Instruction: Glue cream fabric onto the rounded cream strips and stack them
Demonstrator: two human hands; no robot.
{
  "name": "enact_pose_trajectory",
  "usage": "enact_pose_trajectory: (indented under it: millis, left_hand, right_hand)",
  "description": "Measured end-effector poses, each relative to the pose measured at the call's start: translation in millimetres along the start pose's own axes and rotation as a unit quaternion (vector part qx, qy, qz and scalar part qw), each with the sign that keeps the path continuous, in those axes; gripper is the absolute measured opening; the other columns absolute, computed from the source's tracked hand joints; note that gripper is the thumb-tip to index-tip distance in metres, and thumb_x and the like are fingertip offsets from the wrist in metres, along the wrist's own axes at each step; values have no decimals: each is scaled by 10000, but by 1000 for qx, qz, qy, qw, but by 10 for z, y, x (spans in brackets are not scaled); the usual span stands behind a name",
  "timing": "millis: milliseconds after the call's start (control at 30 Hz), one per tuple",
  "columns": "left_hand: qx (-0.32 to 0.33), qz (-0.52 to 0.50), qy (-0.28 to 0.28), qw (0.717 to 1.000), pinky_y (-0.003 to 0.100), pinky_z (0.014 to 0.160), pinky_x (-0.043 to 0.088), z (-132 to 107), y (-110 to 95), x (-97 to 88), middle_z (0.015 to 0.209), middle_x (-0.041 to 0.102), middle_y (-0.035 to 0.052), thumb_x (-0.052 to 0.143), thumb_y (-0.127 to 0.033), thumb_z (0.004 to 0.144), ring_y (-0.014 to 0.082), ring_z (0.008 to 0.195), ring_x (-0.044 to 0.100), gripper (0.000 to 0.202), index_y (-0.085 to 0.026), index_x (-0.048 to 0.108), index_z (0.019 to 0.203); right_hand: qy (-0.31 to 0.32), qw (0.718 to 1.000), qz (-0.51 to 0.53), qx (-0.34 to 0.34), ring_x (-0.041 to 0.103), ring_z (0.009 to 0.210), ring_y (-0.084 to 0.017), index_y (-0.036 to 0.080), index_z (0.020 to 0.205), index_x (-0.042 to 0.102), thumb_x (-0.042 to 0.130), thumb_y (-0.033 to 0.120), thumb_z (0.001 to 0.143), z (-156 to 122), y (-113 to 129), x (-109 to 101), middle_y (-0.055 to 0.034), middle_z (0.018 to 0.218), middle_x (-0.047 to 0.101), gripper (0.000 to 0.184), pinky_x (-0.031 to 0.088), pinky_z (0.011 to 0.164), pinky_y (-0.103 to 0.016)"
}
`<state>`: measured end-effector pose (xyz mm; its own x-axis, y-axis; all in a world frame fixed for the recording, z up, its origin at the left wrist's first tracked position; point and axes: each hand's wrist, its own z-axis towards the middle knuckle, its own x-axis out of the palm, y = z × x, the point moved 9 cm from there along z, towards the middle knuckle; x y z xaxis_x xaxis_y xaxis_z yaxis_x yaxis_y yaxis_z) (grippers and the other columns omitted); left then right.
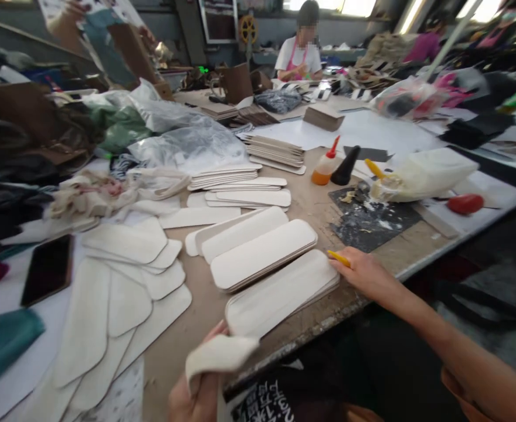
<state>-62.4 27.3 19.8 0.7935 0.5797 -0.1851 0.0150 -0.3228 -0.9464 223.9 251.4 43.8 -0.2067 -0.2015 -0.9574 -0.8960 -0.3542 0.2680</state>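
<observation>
- Left hand (203, 395): fingers curled closed around a bent off-white panel (223, 353), which arches over them; the panel is blurred and hides part of the grip.
- Right hand (366, 272): closed on a slim yellow tool (339, 258), its visible end pointing left; the fingers are at the right end of the near stack, contact not certain.
- Near stack (279, 290): off-white panels with rounded corners, lying between the two hands, slightly fanned.
- Second stack (262, 257): just beyond the near stack, seen ahead of both hands.
- Loose panels (128, 293): overlapping in a fan, left of the left hand.
- Phone (47, 269): dark screen up, farther left, beyond that fan.
- Dark sheet (359, 231): ahead of the right hand, smeared with pale residue.
- White container (438, 170): lying on its side beyond the right hand, pale matter at its mouth.
- Bottle (323, 170): red nozzle, amber contents, upright beyond the dark sheet.
- Co-worker (299, 55): pink apron, far ahead of both hands.
</observation>
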Motion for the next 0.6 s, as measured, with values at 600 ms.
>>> enact_pose_trajectory:
  millis: [600]
  left_hand:
    - [-117,22,-50,992,369,848,475,-16,87,-76,828,725,74,595,-529,719,267,854,657,498,-147,677,1026]
  right_hand:
    - [57,998,-33,-20,589,836,-205,183,951,654,372,319,903,-73,172,58,-83,889,612,317,433,773,-294]
